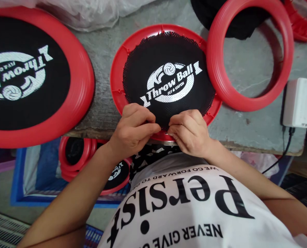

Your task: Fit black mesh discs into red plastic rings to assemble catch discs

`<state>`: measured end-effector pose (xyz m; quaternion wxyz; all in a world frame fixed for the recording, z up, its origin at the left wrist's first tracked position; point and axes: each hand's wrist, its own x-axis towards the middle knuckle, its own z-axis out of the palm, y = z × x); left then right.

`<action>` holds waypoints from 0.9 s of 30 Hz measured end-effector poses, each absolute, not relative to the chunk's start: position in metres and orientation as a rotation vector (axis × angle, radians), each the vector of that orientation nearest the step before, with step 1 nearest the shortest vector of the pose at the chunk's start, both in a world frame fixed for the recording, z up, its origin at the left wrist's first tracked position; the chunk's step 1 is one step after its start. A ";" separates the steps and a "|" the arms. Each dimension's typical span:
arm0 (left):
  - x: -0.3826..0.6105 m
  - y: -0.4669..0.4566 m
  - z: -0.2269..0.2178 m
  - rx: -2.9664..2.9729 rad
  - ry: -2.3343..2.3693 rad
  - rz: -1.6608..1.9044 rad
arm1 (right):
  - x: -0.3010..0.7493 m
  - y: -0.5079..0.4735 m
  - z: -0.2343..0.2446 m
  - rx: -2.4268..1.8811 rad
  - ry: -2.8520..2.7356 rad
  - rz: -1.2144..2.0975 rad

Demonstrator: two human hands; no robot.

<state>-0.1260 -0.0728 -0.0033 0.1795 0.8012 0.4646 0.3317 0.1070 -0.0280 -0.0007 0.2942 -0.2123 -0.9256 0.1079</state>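
Note:
A round black mesh fabric (pixel 166 51) printed "Throw Ball" lies inside an upturned red plastic ring (pixel 118 81), whose small pegs show around the rim. Both hands are at the ring's near side. My left hand (pixel 135 129) is closed, thumb and fingers pinching the near edge of the mesh. My right hand (pixel 191 132) is closed in a similar pinch a short way to the right. The fingers hide the exact bit of edge they hold. Overlapping the ring's right side is a second, bare red ring (pixel 250 100).
A covered red disc (pixel 82 79) sits at the left on the grey table (pixel 259 127). Clear plastic sheeting (pixel 91 17) and black fabric (pixel 202 13) lie at the back. A white power adapter (pixel 299 103) with a cable stands right. Below, a blue crate (pixel 19 179) contains several discs.

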 end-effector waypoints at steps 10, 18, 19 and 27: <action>-0.121 -0.075 -0.002 2.415 1.332 1.016 | 0.121 -0.026 0.006 -0.700 -2.312 0.499; -0.100 -0.073 0.002 2.472 1.393 1.116 | 0.135 -0.024 0.002 -0.809 -2.310 0.607; -0.096 -0.072 0.002 2.467 1.408 1.089 | 0.134 -0.025 0.000 -0.816 -2.328 0.586; -0.091 -0.071 0.003 2.342 1.477 0.968 | 0.128 -0.026 -0.007 -0.868 -2.372 0.488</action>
